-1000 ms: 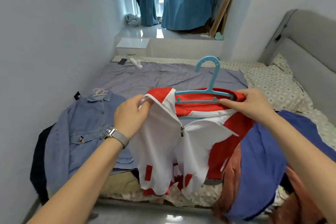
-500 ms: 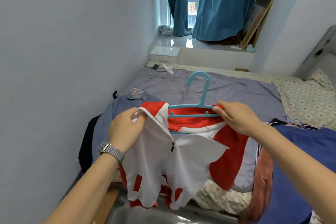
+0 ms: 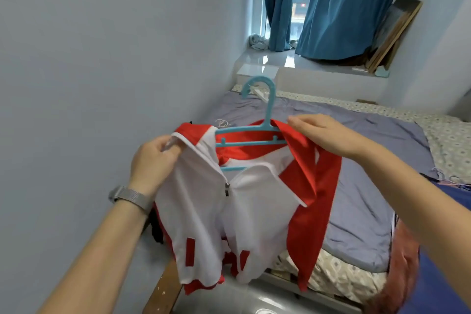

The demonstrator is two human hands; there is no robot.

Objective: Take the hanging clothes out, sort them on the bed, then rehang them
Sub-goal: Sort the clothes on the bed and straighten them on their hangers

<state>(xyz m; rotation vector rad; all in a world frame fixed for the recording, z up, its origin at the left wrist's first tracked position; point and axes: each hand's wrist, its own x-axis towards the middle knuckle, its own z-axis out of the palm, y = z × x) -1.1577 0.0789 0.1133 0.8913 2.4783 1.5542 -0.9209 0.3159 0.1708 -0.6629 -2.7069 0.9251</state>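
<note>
A red and white zip jacket (image 3: 244, 201) hangs in the air in front of me on a light blue plastic hanger (image 3: 257, 120), above the foot of the bed (image 3: 369, 216). My left hand (image 3: 153, 160) grips the jacket's left shoulder by the collar edge. On the other side my right hand (image 3: 328, 135) holds the red right shoulder over the hanger's arm. The zip is partly undone below the collar. Behind the jacket a pale hanger hook (image 3: 223, 123) peeks out; the garment it carries is hidden.
A plain wall closes the left side. A purple sheet covers the bed, with patterned bedding (image 3: 448, 140) to the right. A pile of blue and rust clothes (image 3: 433, 262) lies at the right edge. Blue curtains (image 3: 344, 5) and leaning frames (image 3: 392, 33) stand on the far ledge.
My view has swung left and the jacket on its hanger has come up and leftward with both hands. The denim shirt on the bed is now hidden behind the jacket.
</note>
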